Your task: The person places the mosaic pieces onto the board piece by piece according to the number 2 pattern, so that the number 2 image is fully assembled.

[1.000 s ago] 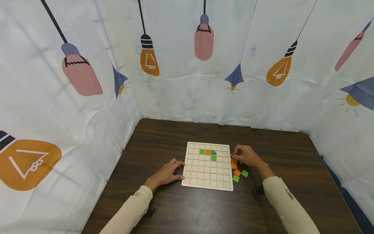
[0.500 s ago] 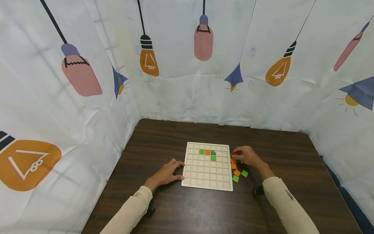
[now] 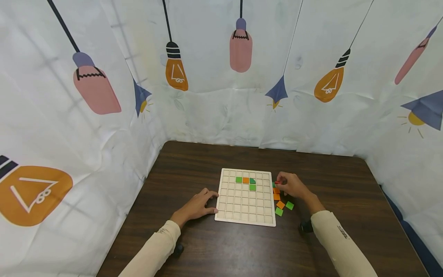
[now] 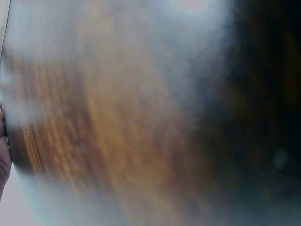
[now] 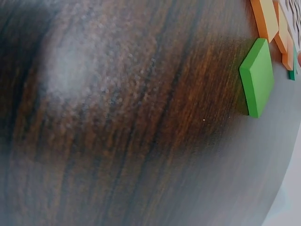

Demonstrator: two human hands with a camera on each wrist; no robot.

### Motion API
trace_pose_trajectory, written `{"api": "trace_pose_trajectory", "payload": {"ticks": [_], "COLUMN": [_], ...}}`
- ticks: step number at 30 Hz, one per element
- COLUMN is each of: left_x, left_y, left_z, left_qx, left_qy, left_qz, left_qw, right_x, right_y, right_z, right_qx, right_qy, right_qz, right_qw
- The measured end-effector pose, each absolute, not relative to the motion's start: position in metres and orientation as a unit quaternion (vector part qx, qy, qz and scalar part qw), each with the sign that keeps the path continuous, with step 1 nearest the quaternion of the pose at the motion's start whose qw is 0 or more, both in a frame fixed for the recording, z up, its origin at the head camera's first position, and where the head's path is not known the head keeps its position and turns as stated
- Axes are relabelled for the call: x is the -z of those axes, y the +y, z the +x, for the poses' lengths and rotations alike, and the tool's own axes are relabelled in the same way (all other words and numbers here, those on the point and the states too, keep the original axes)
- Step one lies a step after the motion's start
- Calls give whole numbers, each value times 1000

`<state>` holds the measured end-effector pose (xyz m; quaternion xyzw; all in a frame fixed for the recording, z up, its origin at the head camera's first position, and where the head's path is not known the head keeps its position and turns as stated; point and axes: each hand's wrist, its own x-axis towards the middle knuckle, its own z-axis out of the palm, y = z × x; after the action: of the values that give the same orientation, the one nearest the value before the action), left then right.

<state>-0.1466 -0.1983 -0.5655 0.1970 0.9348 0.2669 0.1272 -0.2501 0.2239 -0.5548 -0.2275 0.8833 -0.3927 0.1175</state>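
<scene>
A pale gridded board (image 3: 242, 207) lies on the dark table, with green and orange tiles set in some of its upper squares, one of them an orange tile (image 3: 245, 180). My left hand (image 3: 197, 204) rests at the board's left edge, index finger and thumb spread and touching it. Beside the right edge, my right hand (image 3: 293, 186) pinches a small red tile (image 3: 278, 182) between thumb and fingertips. Under and in front of that hand lie loose orange and green tiles, among them a green tile (image 5: 258, 77) close up in the right wrist view.
The dark wood-grain table (image 3: 242, 250) meets a white cloth (image 3: 214, 115) printed with lamps at the back and sides. A dark green tile (image 3: 273, 184) sits partly hidden by the right hand. The left wrist view is mostly blurred tabletop.
The red tile stays between the right fingers and has turned slightly, while the right hand shifts only a little. The left hand and the board stay in place.
</scene>
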Motion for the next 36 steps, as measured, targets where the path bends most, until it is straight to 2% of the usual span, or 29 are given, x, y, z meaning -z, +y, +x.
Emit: {"api": "trace_pose_trajectory", "payload": {"ticks": [36], "left_x": [564], "left_y": [-198], "left_z": [-147], "left_qx": [-266], "left_qy": [935], "left_qz": [201], "left_qw": [124], "right_x": [550], "right_y": [220], "right_z": [-247], "right_qx": [410], "right_qy": [875], "right_qz": [-214], "right_qw": [142]}}
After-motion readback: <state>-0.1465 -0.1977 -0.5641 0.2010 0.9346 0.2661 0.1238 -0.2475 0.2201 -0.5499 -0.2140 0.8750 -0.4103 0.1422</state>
